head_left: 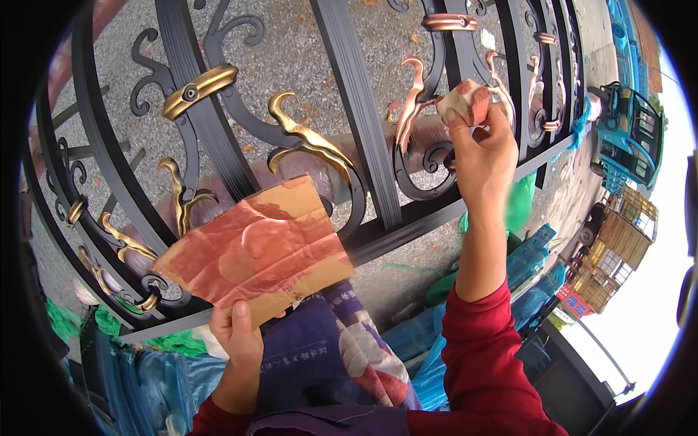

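Observation:
My left hand (pixel 238 336) grips the lower edge of a creased piece of cardboard (pixel 262 243) smeared with reddish-copper paint. In my right hand (pixel 486 160) is a pale sponge pad (pixel 465 102) with red paint on it, pinched between thumb and fingers. That pad is up against the scrollwork of a black metal railing (pixel 356 109); whether it touches the metal is hidden by my fingers. Beside it, a leaf-shaped ornament (pixel 408 102) is copper-coloured, as is the collar (pixel 449 22) above. Further left, another ornament (pixel 309 134) and its collar (pixel 200 91) are gold.
The railing's bottom rail (pixel 414 236) runs slantwise just beyond the cardboard. Blue plastic-wrapped bundles (pixel 534 261) lie to the right, more blue wrapping (pixel 160 378) at lower left. A patterned apron (pixel 320 349) covers my lap. A teal vehicle (pixel 632 134) stands far right.

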The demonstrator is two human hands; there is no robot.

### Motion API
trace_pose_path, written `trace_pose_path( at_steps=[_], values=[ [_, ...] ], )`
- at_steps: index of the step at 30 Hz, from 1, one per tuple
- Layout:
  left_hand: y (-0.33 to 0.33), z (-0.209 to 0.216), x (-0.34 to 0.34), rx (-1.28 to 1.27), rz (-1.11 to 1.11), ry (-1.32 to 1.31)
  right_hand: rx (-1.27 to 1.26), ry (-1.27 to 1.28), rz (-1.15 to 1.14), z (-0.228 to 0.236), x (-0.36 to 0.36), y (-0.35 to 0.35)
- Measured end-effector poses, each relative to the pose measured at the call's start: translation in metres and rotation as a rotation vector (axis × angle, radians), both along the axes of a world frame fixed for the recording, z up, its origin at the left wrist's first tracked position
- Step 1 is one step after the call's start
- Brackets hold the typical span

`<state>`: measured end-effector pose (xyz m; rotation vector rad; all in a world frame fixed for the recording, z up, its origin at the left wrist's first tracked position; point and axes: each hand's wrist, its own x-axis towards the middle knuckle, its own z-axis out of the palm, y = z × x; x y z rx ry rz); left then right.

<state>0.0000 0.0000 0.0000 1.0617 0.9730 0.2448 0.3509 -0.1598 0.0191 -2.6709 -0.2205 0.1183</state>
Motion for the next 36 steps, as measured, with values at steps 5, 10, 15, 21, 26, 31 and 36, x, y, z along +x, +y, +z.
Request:
trace_pose_path(
  at_steps=[5, 10, 15, 21, 26, 31, 36],
  values=[
    [-0.009, -0.004, 0.009, -0.045, 0.025, -0.027, 0.242, 0.102, -0.181, 0.015, -0.007, -0.009],
    [-0.005, -0.007, 0.006, -0.025, 0.009, -0.024, -0.001, -0.039, 0.019, 0.001, 0.004, -0.002],
    [-0.003, -0.002, 0.008, -0.019, -0.007, -0.015, 0.278, 0.041, -0.12, 0.005, -0.011, -0.009],
    [-0.003, 0.002, 0.014, -0.006, 0.012, 0.002, 0.011, 0.01, -0.008, -0.002, -0.012, -0.011],
    [-0.004, 0.002, 0.009, -0.004, 0.026, 0.028, 0.29, 0.052, -0.105, 0.006, -0.007, -0.005],
    [-0.003, 0.001, 0.008, -0.009, 0.04, 0.01, 0.006, -0.087, 0.073, -0.003, 0.013, 0.009],
    [-0.001, 0.004, 0.01, -0.008, 0.041, 0.012, 0.139, -0.054, -0.044, 0.004, 0.006, 0.011]
  ],
)
